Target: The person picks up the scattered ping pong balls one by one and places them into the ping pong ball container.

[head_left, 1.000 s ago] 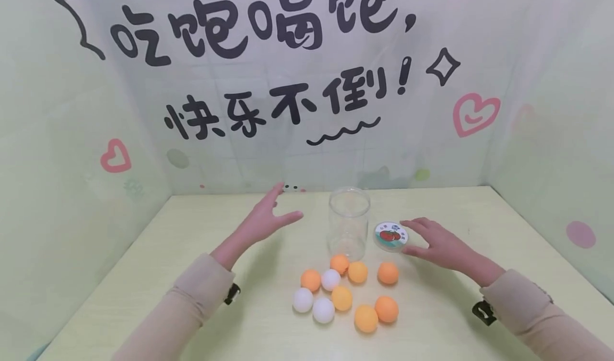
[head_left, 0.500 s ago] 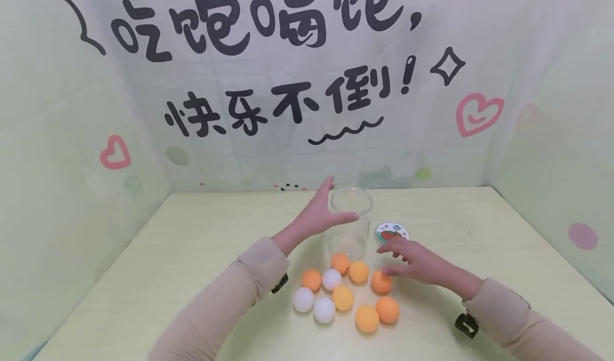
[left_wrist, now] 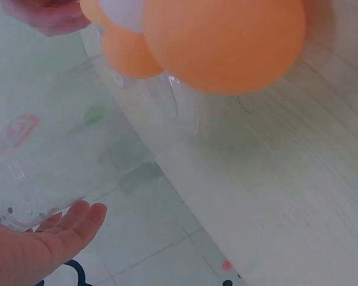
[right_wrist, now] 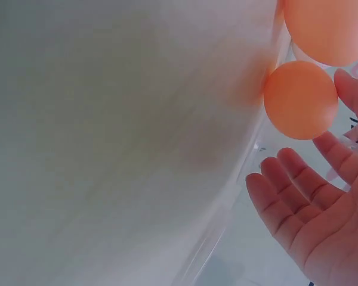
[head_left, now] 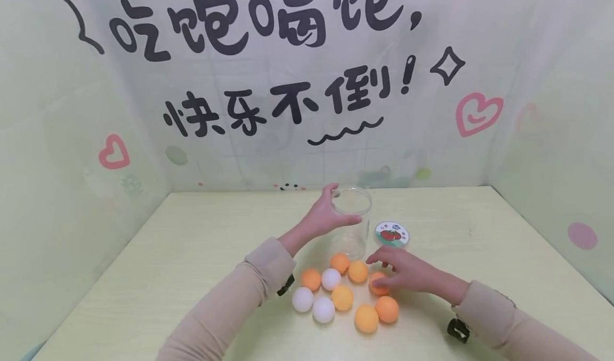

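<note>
Orange ball [head_left: 376,285] under right hand [head_left: 408,271] (fingers [right_wrist: 298,190] spread, wrist view).

A: Left hand [head_left: 322,217] — a second ago it hung open over the table, well left of the clear plastic jar [head_left: 352,223]. Half a second ago it had come up to the jar's rim. Now thumb and fingers curl round the jar's upper part.

B: Right hand [head_left: 405,273]?

A: It began beside the round lid [head_left: 392,233], fingertips touching its edge. It has left the lid and slid nearer the person, onto the ball cluster. Its fingers now lie on one orange ping-pong ball [head_left: 377,283], which has shifted slightly toward the others.

B: Sleeves?

A: Both forearms have drawn further inward with the hands.
</note>
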`<state>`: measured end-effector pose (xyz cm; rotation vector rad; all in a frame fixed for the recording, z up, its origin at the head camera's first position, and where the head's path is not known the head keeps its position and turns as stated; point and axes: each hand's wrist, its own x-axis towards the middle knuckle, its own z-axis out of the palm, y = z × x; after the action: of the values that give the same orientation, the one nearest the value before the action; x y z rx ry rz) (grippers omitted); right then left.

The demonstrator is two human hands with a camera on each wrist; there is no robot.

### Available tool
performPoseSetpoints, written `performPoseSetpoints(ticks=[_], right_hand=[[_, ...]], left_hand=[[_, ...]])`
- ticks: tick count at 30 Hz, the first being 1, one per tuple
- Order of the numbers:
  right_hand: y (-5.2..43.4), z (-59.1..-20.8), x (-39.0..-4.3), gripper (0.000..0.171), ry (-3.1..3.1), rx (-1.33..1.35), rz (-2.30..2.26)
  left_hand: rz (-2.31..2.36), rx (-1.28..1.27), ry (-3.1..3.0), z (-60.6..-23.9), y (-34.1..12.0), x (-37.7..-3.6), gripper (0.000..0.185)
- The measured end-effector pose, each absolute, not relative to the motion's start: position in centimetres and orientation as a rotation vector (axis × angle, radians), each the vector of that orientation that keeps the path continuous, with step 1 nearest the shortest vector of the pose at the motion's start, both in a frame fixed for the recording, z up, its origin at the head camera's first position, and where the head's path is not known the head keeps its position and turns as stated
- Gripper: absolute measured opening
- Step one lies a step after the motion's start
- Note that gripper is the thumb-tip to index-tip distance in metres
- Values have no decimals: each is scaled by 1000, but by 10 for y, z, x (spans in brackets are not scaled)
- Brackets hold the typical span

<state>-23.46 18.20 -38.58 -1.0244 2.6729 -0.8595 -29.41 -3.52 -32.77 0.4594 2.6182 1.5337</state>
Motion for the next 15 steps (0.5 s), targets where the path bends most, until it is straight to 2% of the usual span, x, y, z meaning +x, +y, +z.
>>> performPoseSetpoints(ticks=[10, 15], right_hand=[[179, -382, -233, 40, 2640, -1025, -851], [181, -382, -233, 29, 2609, -1001, -893]], left_hand=[[1496, 470, 2650, -331, -39, -292, 94], [1490, 485, 2667, -333, -40, -293, 94]])
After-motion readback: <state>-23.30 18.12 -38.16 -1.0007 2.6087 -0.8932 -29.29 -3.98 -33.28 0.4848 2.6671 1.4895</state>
